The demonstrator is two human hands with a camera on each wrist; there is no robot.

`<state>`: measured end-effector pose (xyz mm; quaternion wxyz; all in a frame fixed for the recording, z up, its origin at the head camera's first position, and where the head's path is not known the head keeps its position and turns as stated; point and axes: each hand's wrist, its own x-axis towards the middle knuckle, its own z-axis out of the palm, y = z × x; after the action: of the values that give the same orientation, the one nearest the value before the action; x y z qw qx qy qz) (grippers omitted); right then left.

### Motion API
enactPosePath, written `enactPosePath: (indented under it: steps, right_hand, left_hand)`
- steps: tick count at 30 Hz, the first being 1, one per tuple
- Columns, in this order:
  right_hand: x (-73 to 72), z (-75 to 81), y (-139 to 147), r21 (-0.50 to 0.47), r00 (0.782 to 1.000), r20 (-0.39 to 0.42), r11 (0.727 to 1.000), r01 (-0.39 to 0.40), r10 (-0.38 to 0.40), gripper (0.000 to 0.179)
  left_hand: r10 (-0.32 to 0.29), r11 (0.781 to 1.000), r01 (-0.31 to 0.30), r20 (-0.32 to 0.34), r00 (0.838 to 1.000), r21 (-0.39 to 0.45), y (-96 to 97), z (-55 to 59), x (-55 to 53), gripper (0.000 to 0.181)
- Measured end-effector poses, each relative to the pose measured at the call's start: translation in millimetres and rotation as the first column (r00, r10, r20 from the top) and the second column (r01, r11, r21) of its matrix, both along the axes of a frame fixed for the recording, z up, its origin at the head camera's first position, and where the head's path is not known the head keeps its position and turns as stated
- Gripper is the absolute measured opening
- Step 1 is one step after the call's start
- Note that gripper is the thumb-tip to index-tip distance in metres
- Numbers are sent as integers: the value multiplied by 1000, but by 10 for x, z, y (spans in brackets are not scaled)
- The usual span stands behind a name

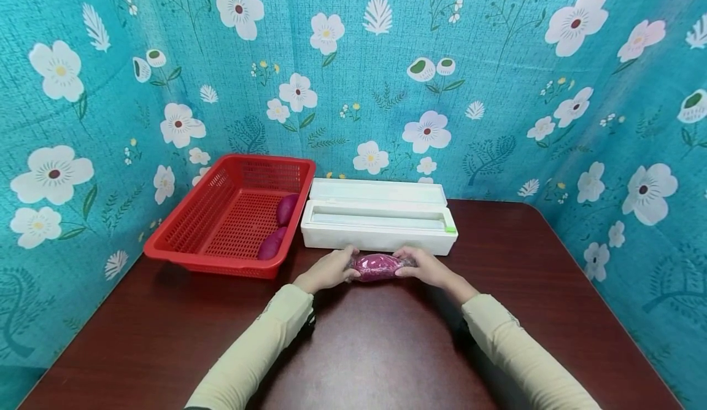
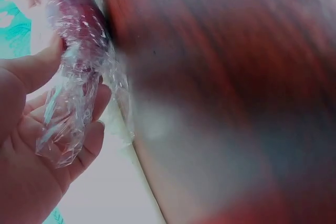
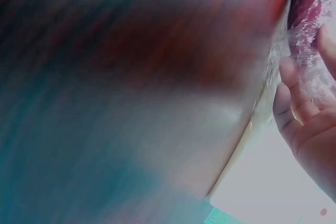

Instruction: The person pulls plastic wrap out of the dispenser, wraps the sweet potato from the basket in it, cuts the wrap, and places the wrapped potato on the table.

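Observation:
Between my two hands is a purple sweet potato (image 1: pixel 378 267) wrapped in clear plastic film, held just above or on the table in front of the white box. My left hand (image 1: pixel 329 267) pinches its left end with thumb and fingers. At the other end, my right hand (image 1: pixel 429 267) holds it the same way. In the left wrist view, a loose crumpled tail of cling film (image 2: pixel 73 114) trails over the fingers. The right wrist view shows the wrapped sweet potato (image 3: pixel 310 9) at its upper right edge, with film bunched near the thumb.
A long white cling film box (image 1: pixel 375 238) stands behind my hands, its lid (image 1: pixel 381 190) raised at the back and a green piece at its right end. To the left, a red plastic basket (image 1: pixel 221 263) holds two purple sweet potatoes (image 1: pixel 272 244). Flowered blue cloth (image 1: pixel 353 91) surrounds the dark table (image 1: pixel 381 348).

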<state>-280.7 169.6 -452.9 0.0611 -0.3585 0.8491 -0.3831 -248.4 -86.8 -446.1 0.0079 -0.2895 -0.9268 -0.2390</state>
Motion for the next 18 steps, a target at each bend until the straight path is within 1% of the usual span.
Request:
enactPosePath:
  steps: [2, 5, 9, 12, 13, 15, 18]
  right_hand:
    - [-3, -2, 7, 4, 1000, 11, 1000, 3, -3, 24]
    - [-8, -12, 19, 11, 1000, -1, 1000, -16, 16, 20]
    - [-26, -27, 30, 17, 999, -7, 999, -35, 35, 17]
    - [-48, -31, 33, 21, 999, -20, 999, -49, 50, 17]
    - [-57, -33, 34, 23, 998, -30, 998, -52, 53, 17]
    - [-64, -32, 34, 36, 997, -46, 998, -52, 54, 17]
    - [-60, -28, 29, 58, 998, -45, 998, -37, 40, 17]
  left_hand:
    - [13, 1000, -13, 25, 1000, 1, 2, 4, -4, 35]
    - [12, 999, -11, 16, 1000, -30, 9, 3, -18, 31]
    - [-21, 999, 21, -9, 1000, -37, 4, 2, -26, 42]
    - [-31, 998, 29, -30, 999, -50, -10, -5, -25, 52]
    - [-31, 998, 29, -38, 999, -60, -13, -7, -27, 52]
    - [-27, 997, 23, -45, 999, -75, -14, -11, -32, 49]
    - [-27, 997, 24, -32, 999, -77, -11, -13, -38, 40]
